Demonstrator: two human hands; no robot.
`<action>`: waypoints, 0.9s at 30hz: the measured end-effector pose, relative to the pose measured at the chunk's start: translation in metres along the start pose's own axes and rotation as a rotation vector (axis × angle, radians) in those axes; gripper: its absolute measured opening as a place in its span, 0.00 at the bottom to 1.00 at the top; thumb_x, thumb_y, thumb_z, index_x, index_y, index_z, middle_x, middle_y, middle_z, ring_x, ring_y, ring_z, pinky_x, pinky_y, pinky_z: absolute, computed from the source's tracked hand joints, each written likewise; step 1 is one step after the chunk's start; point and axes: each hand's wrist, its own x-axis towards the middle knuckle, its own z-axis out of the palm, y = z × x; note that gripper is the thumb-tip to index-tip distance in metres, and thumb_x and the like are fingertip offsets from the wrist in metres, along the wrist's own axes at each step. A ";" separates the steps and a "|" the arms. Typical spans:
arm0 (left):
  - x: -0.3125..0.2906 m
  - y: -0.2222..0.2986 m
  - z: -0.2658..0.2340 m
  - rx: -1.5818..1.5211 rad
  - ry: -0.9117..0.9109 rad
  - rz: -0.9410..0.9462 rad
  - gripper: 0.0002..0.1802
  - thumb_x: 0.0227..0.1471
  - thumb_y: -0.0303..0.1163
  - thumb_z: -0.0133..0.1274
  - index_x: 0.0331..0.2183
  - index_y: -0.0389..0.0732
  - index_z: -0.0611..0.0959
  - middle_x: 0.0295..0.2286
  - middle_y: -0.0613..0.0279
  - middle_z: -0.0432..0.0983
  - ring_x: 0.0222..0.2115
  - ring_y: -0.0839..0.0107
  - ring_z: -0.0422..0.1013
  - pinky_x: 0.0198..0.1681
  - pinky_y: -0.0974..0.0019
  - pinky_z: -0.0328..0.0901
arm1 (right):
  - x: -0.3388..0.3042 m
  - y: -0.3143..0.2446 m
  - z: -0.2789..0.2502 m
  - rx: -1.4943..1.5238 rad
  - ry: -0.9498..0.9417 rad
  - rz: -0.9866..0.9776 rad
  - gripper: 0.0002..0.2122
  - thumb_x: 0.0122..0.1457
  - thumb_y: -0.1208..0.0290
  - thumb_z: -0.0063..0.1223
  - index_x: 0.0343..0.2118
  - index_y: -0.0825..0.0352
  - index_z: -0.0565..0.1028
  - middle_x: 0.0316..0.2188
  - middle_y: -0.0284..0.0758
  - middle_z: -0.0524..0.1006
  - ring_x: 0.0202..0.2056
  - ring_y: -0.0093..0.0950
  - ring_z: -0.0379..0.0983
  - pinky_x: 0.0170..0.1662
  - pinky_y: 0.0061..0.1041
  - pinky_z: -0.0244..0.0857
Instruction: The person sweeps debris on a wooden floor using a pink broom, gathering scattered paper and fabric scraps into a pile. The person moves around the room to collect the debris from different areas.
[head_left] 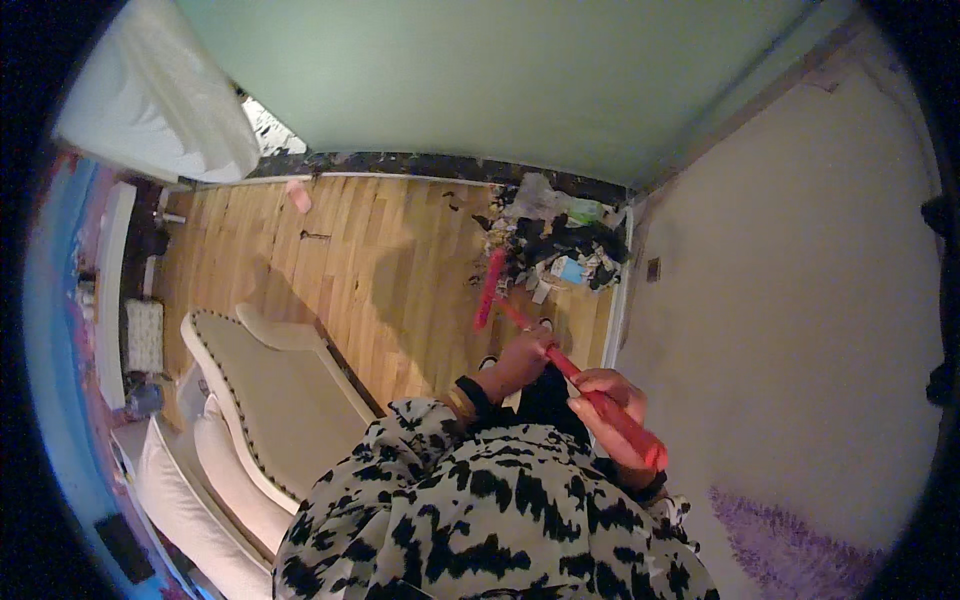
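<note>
Both my hands grip the red handle of a broom (490, 288), whose pinkish-red head rests on the wooden floor at the left edge of a debris heap. My left hand (520, 360) is wrapped round the lower part of the handle. Higher up, close to my body, my right hand (612, 405) is closed round its thicker top end. The debris heap (560, 240) holds black scraps, clear plastic, and white and blue pieces, piled in the corner where the green and pale walls meet.
A beige studded chaise (290, 400) stands to my left with white cushions (180, 490) behind it. A pink object (298, 196) lies near the green wall (480, 80). The pale wall (780, 260) runs along my right, and a purple fluffy item (790, 545) is at lower right.
</note>
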 end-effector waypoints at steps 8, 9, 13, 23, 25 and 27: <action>-0.053 -0.070 -0.024 0.052 0.153 -0.528 0.11 0.48 0.28 0.57 0.37 0.39 0.80 0.30 0.48 0.75 0.36 0.48 0.73 0.39 0.49 0.67 | 0.079 0.046 0.023 0.170 -0.226 0.441 0.07 0.60 0.74 0.59 0.38 0.68 0.75 0.34 0.36 0.79 0.32 0.26 0.79 0.37 0.25 0.75; -0.054 -0.085 -0.016 0.096 0.171 -0.618 0.11 0.48 0.28 0.58 0.37 0.39 0.80 0.30 0.47 0.76 0.36 0.47 0.73 0.39 0.49 0.67 | 0.090 0.054 0.028 0.253 -0.243 0.527 0.07 0.60 0.73 0.59 0.39 0.68 0.75 0.34 0.36 0.79 0.32 0.26 0.79 0.37 0.25 0.75; -0.041 -0.112 0.018 0.384 0.385 -0.581 0.13 0.47 0.30 0.59 0.37 0.37 0.80 0.32 0.44 0.77 0.36 0.44 0.73 0.41 0.48 0.66 | 0.102 0.135 0.036 0.354 -0.309 0.509 0.11 0.62 0.71 0.57 0.44 0.69 0.76 0.34 0.37 0.80 0.32 0.25 0.80 0.37 0.24 0.76; 0.024 -0.116 0.053 0.159 0.254 -0.684 0.18 0.48 0.29 0.58 0.42 0.38 0.75 0.35 0.42 0.76 0.36 0.42 0.73 0.38 0.46 0.68 | 0.135 0.109 -0.016 0.215 -0.246 0.477 0.08 0.60 0.73 0.57 0.40 0.68 0.78 0.34 0.36 0.80 0.32 0.24 0.79 0.35 0.21 0.73; 0.054 -0.110 0.060 0.195 0.281 -0.583 0.18 0.48 0.28 0.57 0.43 0.38 0.74 0.35 0.42 0.76 0.36 0.42 0.74 0.38 0.47 0.68 | 0.148 0.093 -0.035 0.259 -0.232 0.417 0.08 0.60 0.73 0.57 0.40 0.68 0.78 0.33 0.35 0.80 0.31 0.23 0.79 0.34 0.20 0.73; 0.065 -0.147 0.096 -0.137 0.454 -0.620 0.16 0.48 0.27 0.56 0.41 0.37 0.75 0.35 0.43 0.76 0.37 0.43 0.74 0.38 0.48 0.68 | 0.162 0.080 -0.043 0.276 -0.253 0.377 0.07 0.59 0.74 0.57 0.39 0.68 0.78 0.32 0.34 0.80 0.30 0.23 0.78 0.34 0.21 0.73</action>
